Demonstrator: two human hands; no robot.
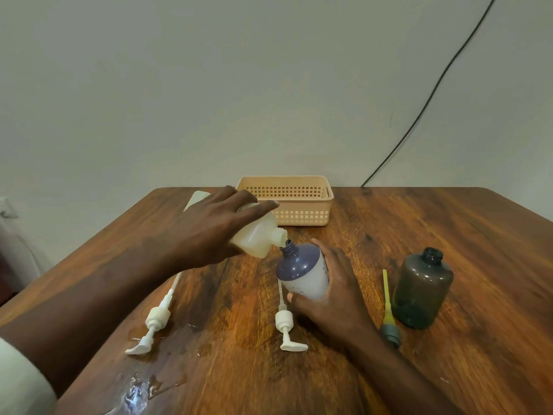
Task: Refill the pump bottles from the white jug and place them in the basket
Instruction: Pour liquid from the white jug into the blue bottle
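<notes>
Fingers (pixel 254 209) of the left hand (pixel 206 232) wrap over the white jug (pixel 257 238), which is tipped with its long axis running from far left down to near right, mouth touching the open neck of the purple-topped bottle (pixel 302 269). That bottle leans left toward the jug, clasped from the right by the curled right hand (pixel 332 292). Two white pumps (pixel 287 324) and a yellow-tubed pump (pixel 387 313) lie on the table (pixel 449 223), a dark bottle (pixel 422 290) stands right, and the basket (pixel 287 200) sits far behind.
</notes>
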